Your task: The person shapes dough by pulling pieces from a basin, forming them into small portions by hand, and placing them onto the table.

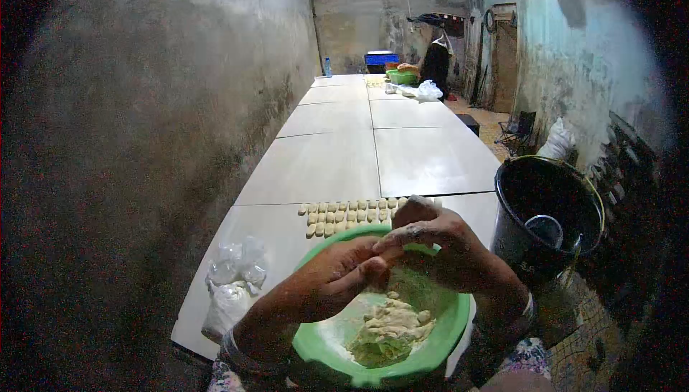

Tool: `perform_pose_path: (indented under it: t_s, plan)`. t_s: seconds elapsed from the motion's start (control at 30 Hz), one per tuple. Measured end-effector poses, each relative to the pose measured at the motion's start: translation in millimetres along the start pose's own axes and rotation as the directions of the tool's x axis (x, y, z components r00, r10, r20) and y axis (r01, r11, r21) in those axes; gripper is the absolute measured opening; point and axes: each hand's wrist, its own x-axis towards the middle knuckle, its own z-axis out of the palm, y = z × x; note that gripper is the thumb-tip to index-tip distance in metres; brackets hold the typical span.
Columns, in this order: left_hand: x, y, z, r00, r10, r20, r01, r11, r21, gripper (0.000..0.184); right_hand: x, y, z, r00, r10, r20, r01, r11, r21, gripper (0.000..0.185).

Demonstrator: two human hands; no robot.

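Note:
A green bowl (459, 320) stands at the front of the table, holding a lump of pale dough (395, 324) and loose flour. Above the bowl's far side my left hand (352, 274) is closed, its thumb and fingers pressed against the fingers of my right hand. My right hand (441, 238) arches over from the other side, fingers bent and dusted with flour. Whatever lies between the two hands is hidden by the fingers. Just beyond the bowl, several small shaped dough pieces (341, 217) lie in rows on the table.
A long white table (323, 162) runs away along the left wall. On it, at front left, sits a plastic bag of white powder (233, 299). A black bucket (513, 213) stands at the right edge. At the far end, a person (436, 62) stands by another green bowl (403, 77).

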Motion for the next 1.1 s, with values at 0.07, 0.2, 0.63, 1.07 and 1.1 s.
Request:
perform_pose_path:
  t_s: [0.07, 0.2, 0.63, 1.07, 1.1]
  plan:
    - [-0.3, -0.4, -6.6, 0.999, -0.034, 0.022, 0.028, 0.972, 0.235, 0.036, 1.4, -6.8, 4.0, 0.999, 0.046, -0.022, -0.046, 0.999, -0.003, 0.027]
    - [-1.0, 0.6, -7.4, 1.000, -0.022, -0.009, 0.024, 0.946, 0.323, 0.039, 1.6, -17.0, 0.6, 0.981, 0.165, -0.101, -0.159, 0.985, 0.068, 0.027]
    - [0.1, -5.5, 2.0, 0.996, 0.078, 0.039, -0.088, 0.881, 0.465, 0.042, -5.3, -8.5, 5.1, 0.912, 0.411, 0.023, -0.410, 0.904, 0.117, 0.030]
    - [0.7, -4.3, 0.4, 0.996, 0.085, 0.040, -0.094, 0.898, 0.431, 0.036, -3.4, -11.3, 8.7, 0.895, 0.414, 0.166, -0.427, 0.903, 0.054, 0.026]
    - [0.3, -1.5, 0.7, 0.996, 0.044, 0.073, -0.070, 0.916, 0.395, 0.037, -4.3, -11.4, 8.0, 0.889, 0.419, 0.185, -0.446, 0.884, 0.138, 0.026]
